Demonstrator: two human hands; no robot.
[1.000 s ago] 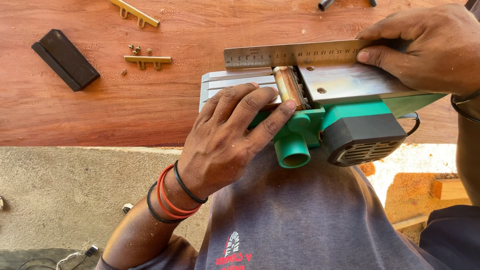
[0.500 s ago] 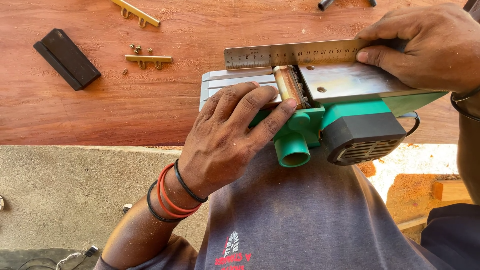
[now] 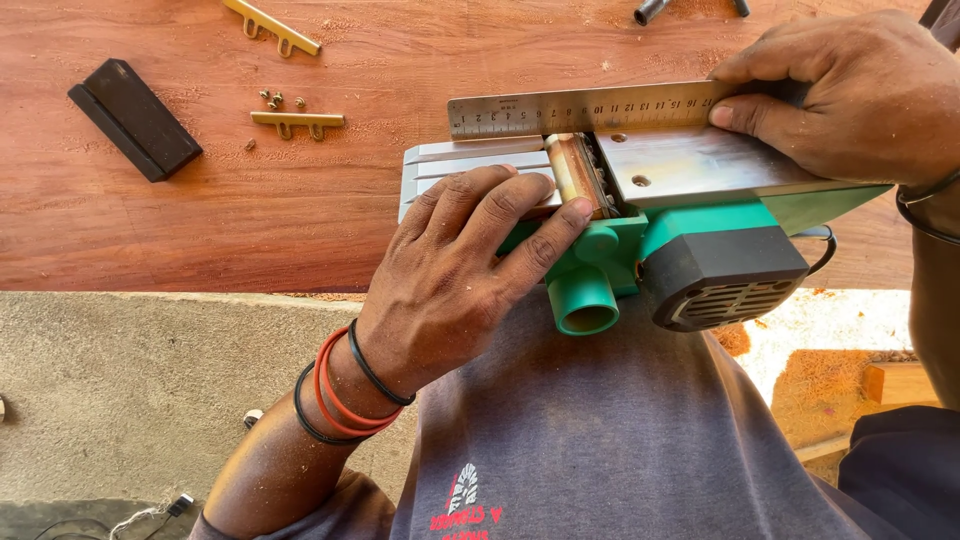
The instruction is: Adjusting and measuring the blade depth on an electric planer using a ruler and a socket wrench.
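Observation:
A green and black electric planer [image 3: 690, 250] lies upside down at the edge of a red-brown wooden board [image 3: 300, 210], its metal sole [image 3: 700, 165] facing up. My left hand [image 3: 460, 270] grips its front end, with the thumb pressed against the cutter drum [image 3: 578, 175]. My right hand [image 3: 850, 90] holds a steel ruler [image 3: 580, 108] on edge along the far side of the sole.
On the board lie a black rectangular block [image 3: 135, 118], two brass strips [image 3: 297, 121] [image 3: 272, 27] and some small screws [image 3: 272, 98]. Dark metal pieces [image 3: 650, 10] sit at the top edge. Below the board is a concrete floor [image 3: 130, 400] with sawdust [image 3: 820, 390] at the right.

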